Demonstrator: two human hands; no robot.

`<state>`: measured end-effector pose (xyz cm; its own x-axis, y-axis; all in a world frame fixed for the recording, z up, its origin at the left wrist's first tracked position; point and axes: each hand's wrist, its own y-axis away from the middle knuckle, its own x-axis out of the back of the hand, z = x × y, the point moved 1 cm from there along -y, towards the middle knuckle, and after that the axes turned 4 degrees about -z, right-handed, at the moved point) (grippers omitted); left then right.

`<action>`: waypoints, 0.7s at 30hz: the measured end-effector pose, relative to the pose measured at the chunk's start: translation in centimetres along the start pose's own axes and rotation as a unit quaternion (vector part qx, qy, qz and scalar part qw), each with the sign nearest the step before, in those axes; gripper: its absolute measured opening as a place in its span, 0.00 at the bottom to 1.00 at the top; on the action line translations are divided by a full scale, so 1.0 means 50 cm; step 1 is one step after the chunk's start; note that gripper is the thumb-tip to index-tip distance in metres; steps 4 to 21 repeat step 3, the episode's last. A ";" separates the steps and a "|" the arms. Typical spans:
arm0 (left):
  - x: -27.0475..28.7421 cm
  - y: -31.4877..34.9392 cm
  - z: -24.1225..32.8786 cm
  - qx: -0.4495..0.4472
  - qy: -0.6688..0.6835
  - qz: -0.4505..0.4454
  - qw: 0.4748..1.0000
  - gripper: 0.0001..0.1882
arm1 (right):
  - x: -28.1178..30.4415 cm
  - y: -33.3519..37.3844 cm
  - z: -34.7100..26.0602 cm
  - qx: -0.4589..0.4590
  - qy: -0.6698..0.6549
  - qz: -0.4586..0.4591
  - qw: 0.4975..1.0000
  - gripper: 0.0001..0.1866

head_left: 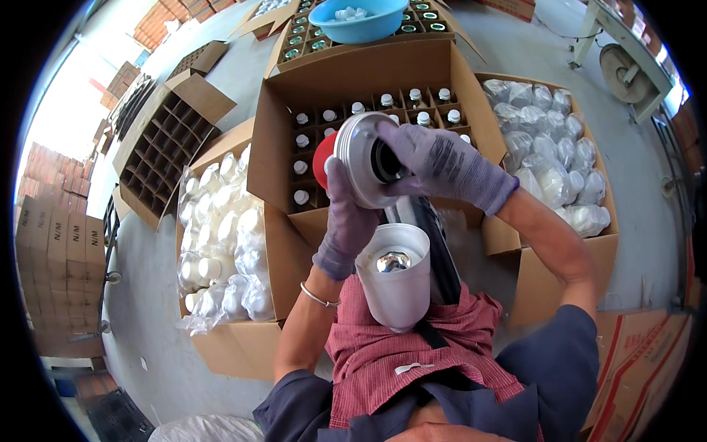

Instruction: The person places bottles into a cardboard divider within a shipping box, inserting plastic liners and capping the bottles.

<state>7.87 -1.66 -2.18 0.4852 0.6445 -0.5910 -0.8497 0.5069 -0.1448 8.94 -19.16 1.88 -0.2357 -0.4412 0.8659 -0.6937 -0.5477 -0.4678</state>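
Observation:
Up in front of me, both gloved hands work on a round white threaded collar (361,151), which has a red part (322,158) at its far left side. My left hand (346,221) is closed around its lower left rim. The fingers of my right hand (449,166) close on a black ring (384,160) in its opening. Below, a white flask body (401,283) stands on my lap between my forearms, its open end up. A shiny mirrored surface (393,261) shows inside it. The fingertips of the left hand are partly hidden behind the collar.
Ahead is a divided carton (361,77) with several white-capped pieces. Cartons of bagged white parts (228,236) and clear-wrapped pieces (549,147) flank me. A blue basin (359,26) sits on a farther carton. An empty divided carton (169,144) lies left; a grey machine (626,66) stands far right.

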 end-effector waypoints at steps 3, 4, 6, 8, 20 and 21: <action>0.009 0.012 -0.018 -0.047 -0.098 -0.039 0.993 0.35 | -0.019 0.019 -0.013 -0.164 -0.206 0.043 0.964 0.36; 0.009 0.012 -0.018 -0.047 -0.098 -0.039 0.993 0.35 | -0.019 0.019 -0.013 -0.164 -0.206 0.043 0.964 0.36; 0.009 0.012 -0.018 -0.047 -0.098 -0.039 0.993 0.35 | -0.019 0.019 -0.013 -0.164 -0.206 0.043 0.964 0.36; 0.009 0.012 -0.018 -0.047 -0.098 -0.039 0.993 0.35 | -0.019 0.019 -0.013 -0.164 -0.206 0.043 0.964 0.36; 0.009 0.012 -0.018 -0.047 -0.098 -0.039 0.993 0.35 | -0.019 0.019 -0.013 -0.164 -0.206 0.043 0.964 0.36; 0.009 0.012 -0.018 -0.047 -0.098 -0.039 0.993 0.35 | -0.019 0.019 -0.013 -0.164 -0.206 0.043 0.964 0.36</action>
